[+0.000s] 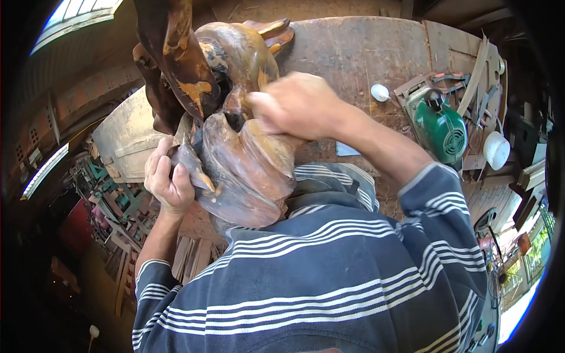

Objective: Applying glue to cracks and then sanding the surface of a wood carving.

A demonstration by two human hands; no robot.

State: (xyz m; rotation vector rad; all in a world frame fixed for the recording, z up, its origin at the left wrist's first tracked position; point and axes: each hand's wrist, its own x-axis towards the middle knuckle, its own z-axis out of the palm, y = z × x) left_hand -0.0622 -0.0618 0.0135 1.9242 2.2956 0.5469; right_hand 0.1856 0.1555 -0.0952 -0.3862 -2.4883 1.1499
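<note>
A large carved wooden piece [241,170], brown and twisting with polished curves and dark hollows, lies across my lap and reaches up onto the workbench [365,53]. My left hand [168,176] grips a pointed lobe on its left side, with the fingers curled over the edge. Over the middle of the carving, my right hand [294,109] is closed in a fist against the wood and slightly blurred. Whatever its fingers hold is hidden. Tall dark limbs [188,65] of the wood rise at the upper left.
To the right on the bench stands a green power tool [441,129] with a round vent. Near it are a small white bottle [379,92], a white cup [496,150], hand tools and wood strips [475,73]. A light blue sheet [347,149] lies beneath my right forearm.
</note>
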